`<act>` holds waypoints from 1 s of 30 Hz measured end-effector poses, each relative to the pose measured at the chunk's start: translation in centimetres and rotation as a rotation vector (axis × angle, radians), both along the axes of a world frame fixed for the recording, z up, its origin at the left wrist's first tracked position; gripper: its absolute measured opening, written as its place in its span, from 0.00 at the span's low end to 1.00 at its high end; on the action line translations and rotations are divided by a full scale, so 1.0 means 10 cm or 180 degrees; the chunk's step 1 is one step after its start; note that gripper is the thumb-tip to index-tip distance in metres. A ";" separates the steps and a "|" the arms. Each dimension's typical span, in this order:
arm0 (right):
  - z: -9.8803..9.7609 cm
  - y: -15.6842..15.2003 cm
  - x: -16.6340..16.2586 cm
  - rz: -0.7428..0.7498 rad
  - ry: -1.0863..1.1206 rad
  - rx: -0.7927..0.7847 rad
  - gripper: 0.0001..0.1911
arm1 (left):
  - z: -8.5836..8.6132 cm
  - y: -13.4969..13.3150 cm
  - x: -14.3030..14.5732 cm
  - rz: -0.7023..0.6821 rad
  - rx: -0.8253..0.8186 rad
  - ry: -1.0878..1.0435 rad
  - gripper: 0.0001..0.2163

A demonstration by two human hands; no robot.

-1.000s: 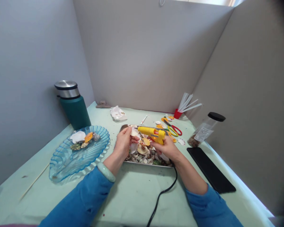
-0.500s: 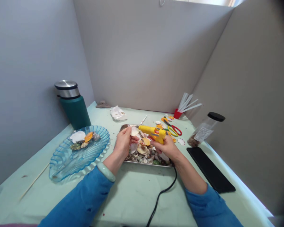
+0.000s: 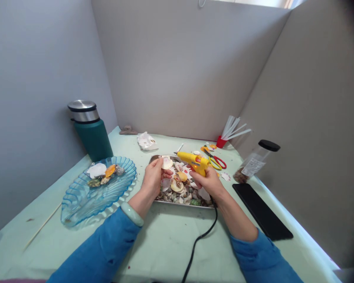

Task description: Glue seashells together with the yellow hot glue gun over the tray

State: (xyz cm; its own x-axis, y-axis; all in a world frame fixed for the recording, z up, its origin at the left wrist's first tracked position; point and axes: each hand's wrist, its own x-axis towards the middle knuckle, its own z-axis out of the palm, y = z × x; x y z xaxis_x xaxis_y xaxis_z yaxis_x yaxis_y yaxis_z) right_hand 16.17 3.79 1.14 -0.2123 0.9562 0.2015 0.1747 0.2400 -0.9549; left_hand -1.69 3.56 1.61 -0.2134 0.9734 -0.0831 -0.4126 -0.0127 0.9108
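Between the fingers of my left hand (image 3: pixel 153 177) is a pale scallop shell (image 3: pixel 166 162), held above the left part of a metal tray (image 3: pixel 183 204). My right hand (image 3: pixel 208 181) grips a yellow hot glue gun (image 3: pixel 193 160) by its handle. The gun's nozzle points left and slightly up, apart from the shell and a little to its right. A black cord (image 3: pixel 201 237) runs from the gun down toward the front edge. Many small shells (image 3: pixel 179 191) fill the tray under both hands.
At left, a blue scalloped glass dish (image 3: pixel 97 204) holds several shells, with a green bottle (image 3: pixel 93 137) behind it. Scissors (image 3: pixel 215 160), a red cup of glue sticks (image 3: pixel 222 142), a clear jar (image 3: pixel 252 163) and a black slab (image 3: pixel 262 212) lie at right. A thin stick (image 3: pixel 43 227) is front left.
The glue gun has moved slightly right and up, and its nozzle has come away from the shell. My left hand and the shell have barely moved.
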 end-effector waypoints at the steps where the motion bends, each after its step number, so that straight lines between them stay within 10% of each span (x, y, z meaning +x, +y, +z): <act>1: 0.01 0.00 0.00 -0.0017 0.0071 0.0044 0.18 | -0.01 0.01 0.00 -0.0021 -0.0006 -0.0002 0.08; 30: -0.09 0.02 0.02 0.0191 -0.0545 0.0241 0.12 | 0.00 -0.02 0.02 -0.0370 0.0033 0.0159 0.08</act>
State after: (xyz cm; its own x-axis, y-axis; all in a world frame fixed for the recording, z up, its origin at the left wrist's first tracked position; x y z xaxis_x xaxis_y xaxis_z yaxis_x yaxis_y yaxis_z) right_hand 16.33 4.01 0.25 -0.3058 0.9243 0.2283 0.3164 0.3248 -0.8913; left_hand -1.47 3.33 1.57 -0.1029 0.9926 -0.0650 -0.3659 0.0230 0.9304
